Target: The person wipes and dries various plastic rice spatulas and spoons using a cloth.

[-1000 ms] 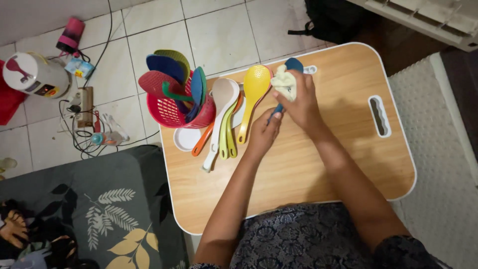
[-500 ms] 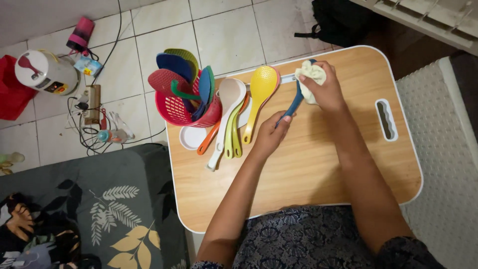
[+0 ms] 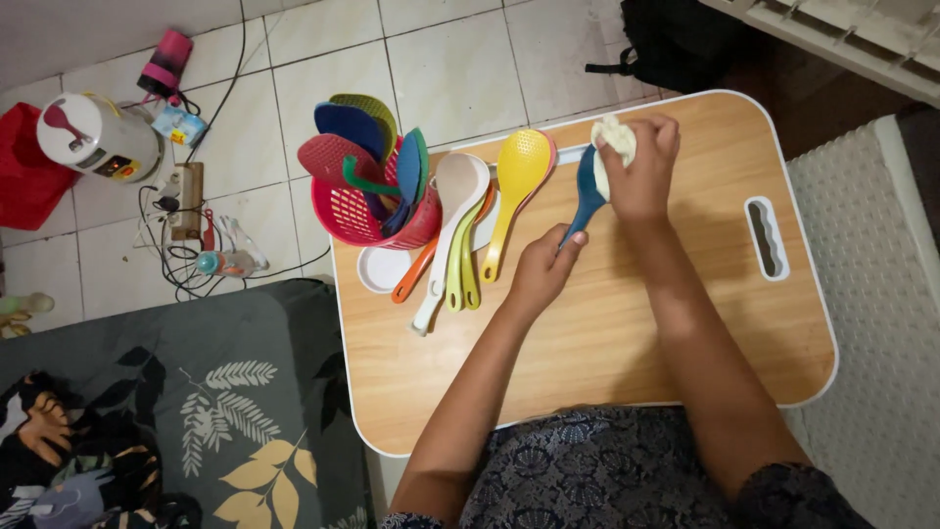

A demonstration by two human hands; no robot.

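My left hand [image 3: 541,274] grips the handle of a dark blue plastic spoon [image 3: 587,194] over the small wooden table [image 3: 607,333]. My right hand [image 3: 639,167] presses a pale crumpled cloth [image 3: 615,137] against the spoon's bowl. To the left lie a yellow slotted spoon [image 3: 513,186], a beige spoon [image 3: 448,216], and green and orange ones side by side. A red basket [image 3: 364,220] holds several more coloured spoons upright.
A white lid [image 3: 376,272] lies under the basket's edge. On the tiled floor at left are a white rice cooker [image 3: 96,139], a power strip with cables [image 3: 181,206] and a pink bottle [image 3: 164,61]. A dark leaf-patterned mat [image 3: 176,402] lies bottom left, a black bag [image 3: 676,39] at top.
My right hand with the cloth has slid along the blue spoon's bowl toward the table's far edge. The left hand keeps its hold on the handle. The view shifted slightly.
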